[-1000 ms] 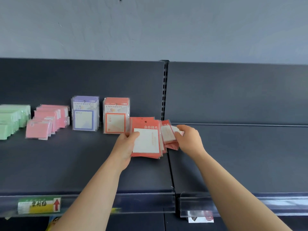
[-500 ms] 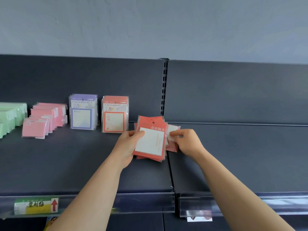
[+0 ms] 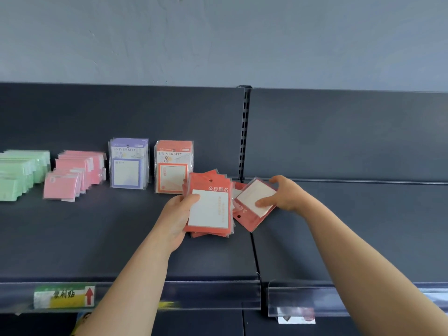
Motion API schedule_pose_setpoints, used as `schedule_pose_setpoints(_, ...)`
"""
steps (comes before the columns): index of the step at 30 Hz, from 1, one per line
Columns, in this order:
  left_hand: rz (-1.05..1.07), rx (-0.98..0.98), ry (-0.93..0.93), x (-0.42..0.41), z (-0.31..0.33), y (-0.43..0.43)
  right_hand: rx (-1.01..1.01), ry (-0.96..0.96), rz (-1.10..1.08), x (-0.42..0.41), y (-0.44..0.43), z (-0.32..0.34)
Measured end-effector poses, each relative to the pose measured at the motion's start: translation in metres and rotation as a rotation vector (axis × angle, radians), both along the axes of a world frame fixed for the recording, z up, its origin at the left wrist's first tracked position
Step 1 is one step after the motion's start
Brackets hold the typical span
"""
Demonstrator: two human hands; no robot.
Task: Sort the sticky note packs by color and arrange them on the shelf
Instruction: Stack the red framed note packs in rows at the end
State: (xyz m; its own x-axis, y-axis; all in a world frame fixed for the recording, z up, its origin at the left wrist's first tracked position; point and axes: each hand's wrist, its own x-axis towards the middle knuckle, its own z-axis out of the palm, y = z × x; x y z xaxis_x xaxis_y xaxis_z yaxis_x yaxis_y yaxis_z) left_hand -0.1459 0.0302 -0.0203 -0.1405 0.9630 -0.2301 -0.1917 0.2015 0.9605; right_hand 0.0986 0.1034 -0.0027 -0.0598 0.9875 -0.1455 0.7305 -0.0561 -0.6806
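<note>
My left hand (image 3: 179, 214) grips a stack of red sticky note packs (image 3: 210, 209) with white pads, held upright just above the dark shelf (image 3: 97, 238). My right hand (image 3: 283, 194) holds a single red pack (image 3: 252, 204), tilted and upside down, just right of the stack near the shelf seam. Another red pack peeks out between the two. Sorted groups stand along the back: green packs (image 3: 19, 173), pink packs (image 3: 72, 175), purple packs (image 3: 128, 163) and orange-red University packs (image 3: 173, 166).
A slotted upright (image 3: 244, 132) splits the shelf into two bays; the right bay (image 3: 351, 226) is bare. Clear price rails (image 3: 206, 295) run along the front edge, with a yellow-green label (image 3: 64, 297) at the left. A grey wall rises behind.
My right hand has pulled one red pack out to the right and turned it. The stack in my left hand has shifted slightly and stands more upright.
</note>
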Motion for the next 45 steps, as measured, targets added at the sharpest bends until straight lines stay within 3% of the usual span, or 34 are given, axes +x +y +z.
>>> schedule_pose_setpoints(4,0.023,0.004,-0.02,0.003,-0.001,0.0,0.054,0.176,-0.161,0.016,-0.016,0.006)
schedule_pose_setpoints(7,0.059,0.016,-0.004,0.005,-0.005,0.003,0.014,0.63,-0.33,0.021,-0.027,0.004)
schedule_pose_setpoints(10,0.143,0.036,0.081,0.013,-0.005,0.005,-0.074,0.981,-0.299,0.003,-0.041,0.003)
schedule_pose_setpoints(15,0.225,0.064,0.1,0.029,-0.008,0.003,-0.169,1.176,-0.26,-0.042,-0.046,-0.01)
schedule_pose_setpoints(17,0.221,0.081,0.092,0.033,-0.009,-0.001,-0.135,1.064,-0.236,-0.05,-0.045,-0.013)
schedule_pose_setpoints(21,0.198,0.115,0.118,0.036,-0.014,-0.005,0.03,0.478,-0.131,-0.06,-0.052,-0.018)
schedule_pose_setpoints(23,0.186,0.117,0.142,0.034,-0.014,-0.004,0.113,0.338,-0.077,-0.058,-0.05,-0.021)
schedule_pose_setpoints(26,0.191,0.124,0.169,0.024,-0.011,-0.003,0.243,0.153,-0.16,-0.048,-0.031,-0.021)
schedule_pose_setpoints(29,0.213,0.115,0.17,0.005,-0.012,-0.001,0.19,-0.075,-0.174,-0.042,-0.014,-0.023)
schedule_pose_setpoints(34,0.147,0.094,0.157,-0.011,-0.018,0.004,0.106,-0.252,-0.066,-0.049,0.002,-0.027)
schedule_pose_setpoints(40,0.063,0.082,0.18,-0.017,-0.021,0.004,-0.037,-0.169,0.019,-0.044,0.016,-0.016)
schedule_pose_setpoints(45,0.06,0.085,0.189,-0.016,-0.021,0.002,-0.094,-0.278,0.184,-0.046,0.025,-0.004)
